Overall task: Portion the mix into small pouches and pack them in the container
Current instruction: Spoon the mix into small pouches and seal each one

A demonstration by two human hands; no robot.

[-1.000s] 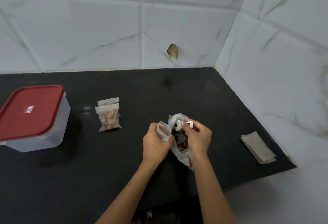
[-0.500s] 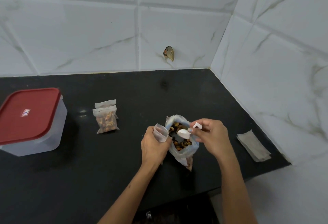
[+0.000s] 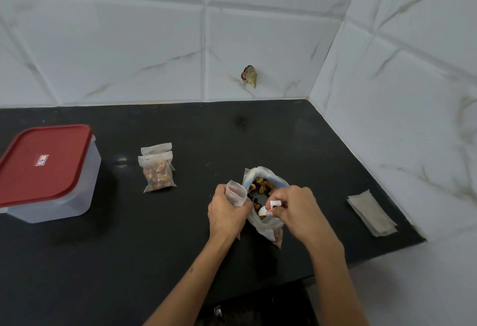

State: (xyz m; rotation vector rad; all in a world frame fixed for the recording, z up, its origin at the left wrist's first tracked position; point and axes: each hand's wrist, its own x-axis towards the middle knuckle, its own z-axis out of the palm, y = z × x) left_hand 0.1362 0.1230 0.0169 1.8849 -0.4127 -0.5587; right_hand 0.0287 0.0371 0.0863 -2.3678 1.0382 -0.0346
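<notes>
- Your right hand (image 3: 296, 212) pinches a small white scoop (image 3: 268, 208) in its fingers, dipped into the open bag of mix (image 3: 265, 196).
- Your left hand (image 3: 227, 212) grips an empty small pouch (image 3: 236, 192) just beside the bag, mouth up.
- Risk: the pouch mouth looks narrow, so a heaped scoop could spill mix onto the tabletop (image 3: 258, 139); the unsupported bag may also tip.
- Two filled pouches (image 3: 158, 170) lie between you and the lidded container (image 3: 49, 173); spare pouches (image 3: 371, 213) sit right.
- Since half a second ago, the scoop has gone deeper into the bag.
</notes>
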